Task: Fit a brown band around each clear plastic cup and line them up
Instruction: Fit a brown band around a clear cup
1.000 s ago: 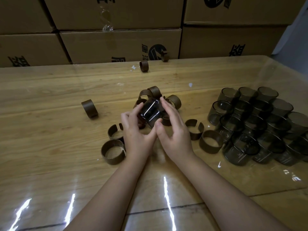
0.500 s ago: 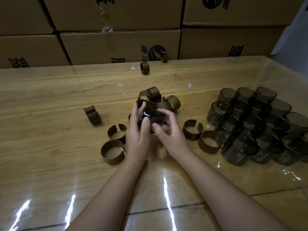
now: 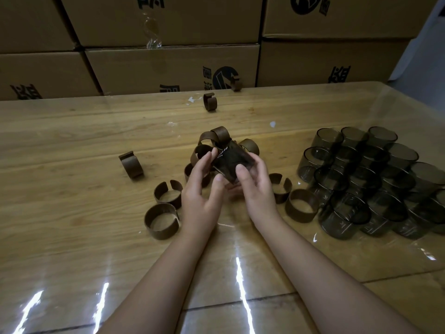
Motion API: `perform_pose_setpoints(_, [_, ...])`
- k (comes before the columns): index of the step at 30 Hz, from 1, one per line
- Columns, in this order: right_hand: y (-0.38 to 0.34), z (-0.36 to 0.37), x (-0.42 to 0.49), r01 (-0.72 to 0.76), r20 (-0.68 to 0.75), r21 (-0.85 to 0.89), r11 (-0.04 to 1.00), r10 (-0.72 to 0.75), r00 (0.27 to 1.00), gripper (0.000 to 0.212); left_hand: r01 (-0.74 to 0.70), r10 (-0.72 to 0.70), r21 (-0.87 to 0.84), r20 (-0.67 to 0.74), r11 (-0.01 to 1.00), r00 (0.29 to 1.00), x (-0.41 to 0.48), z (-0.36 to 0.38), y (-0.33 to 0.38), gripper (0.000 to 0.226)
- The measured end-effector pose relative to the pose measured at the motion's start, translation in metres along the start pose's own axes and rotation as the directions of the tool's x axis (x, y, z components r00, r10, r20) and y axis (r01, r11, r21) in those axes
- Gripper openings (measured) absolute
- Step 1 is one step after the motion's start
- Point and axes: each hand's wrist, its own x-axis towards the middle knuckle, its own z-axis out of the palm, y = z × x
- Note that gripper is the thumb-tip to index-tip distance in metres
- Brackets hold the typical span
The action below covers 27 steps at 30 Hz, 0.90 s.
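Observation:
Both hands hold one dark clear plastic cup (image 3: 231, 162) tilted above the middle of the table. My right hand (image 3: 255, 186) grips it from the right with the thumb across its front. My left hand (image 3: 202, 189) touches its left side with thumb and fingertips. I cannot tell whether a band is on this cup. Several loose brown bands lie around: a heap (image 3: 216, 141) behind the cup, two (image 3: 161, 220) at the left, two (image 3: 299, 204) at the right. A cluster of smoky clear cups (image 3: 370, 184) stands at the right.
Single bands lie at the left (image 3: 131, 165) and far back (image 3: 210, 102), with another (image 3: 236, 84) at the rear edge. Stacked cardboard boxes (image 3: 168, 68) wall off the back. The wooden table (image 3: 72, 237) has a glossy transparent cover.
The cup has been turned in my hands from lying sideways to tilted with its base toward me. My right thumb has come across its front. The band at the left has rolled slightly.

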Motion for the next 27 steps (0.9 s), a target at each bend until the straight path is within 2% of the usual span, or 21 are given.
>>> perform_pose_setpoints(5, [-0.003, -0.001, -0.004, -0.008, 0.073, -0.045, 0.999, 0.012, 0.997, 0.05, 0.079, -0.082, 0.05, 0.065, 0.996, 0.995, 0.003, -0.002, -0.001, 0.054])
perform_pose_setpoints(8, [-0.001, -0.002, -0.004, -0.044, 0.132, -0.115, 0.992, 0.06, 0.989, 0.056, 0.105, -0.108, 0.03, 0.105, 0.994, 0.989, 0.001, -0.003, -0.002, 0.071])
perform_pose_setpoints(10, [0.001, -0.004, -0.005, -0.085, 0.185, -0.131, 0.988, 0.109, 0.977, 0.062, 0.114, -0.115, 0.014, 0.114, 0.993, 0.987, 0.002, -0.003, -0.003, 0.073])
perform_pose_setpoints(13, [0.004, -0.006, -0.005, -0.169, 0.243, -0.087, 0.982, 0.186, 0.952, 0.059, 0.083, -0.083, 0.007, 0.12, 0.997, 0.989, 0.002, -0.002, -0.002, 0.062])
perform_pose_setpoints(17, [0.005, -0.007, -0.007, -0.198, 0.246, -0.066, 0.978, 0.208, 0.946, 0.042, -0.041, 0.041, -0.01, 0.113, 0.999, 0.993, 0.003, -0.001, 0.003, 0.047])
perform_pose_setpoints(20, [0.0, -0.006, -0.01, -0.195, 0.231, -0.077, 0.978, 0.208, 0.95, 0.046, -0.119, 0.116, 0.026, 0.111, 0.993, 0.987, 0.005, 0.001, 0.005, 0.044])
perform_pose_setpoints(25, [0.002, -0.007, -0.009, -0.181, 0.198, -0.09, 0.979, 0.196, 0.96, 0.063, -0.069, 0.063, 0.051, 0.115, 0.996, 0.991, 0.007, 0.006, 0.007, 0.037])
perform_pose_setpoints(27, [0.004, -0.007, -0.01, -0.138, 0.186, -0.11, 0.984, 0.157, 0.97, 0.063, -0.035, 0.033, 0.025, 0.083, 0.999, 0.996, 0.004, 0.006, 0.006, 0.035])
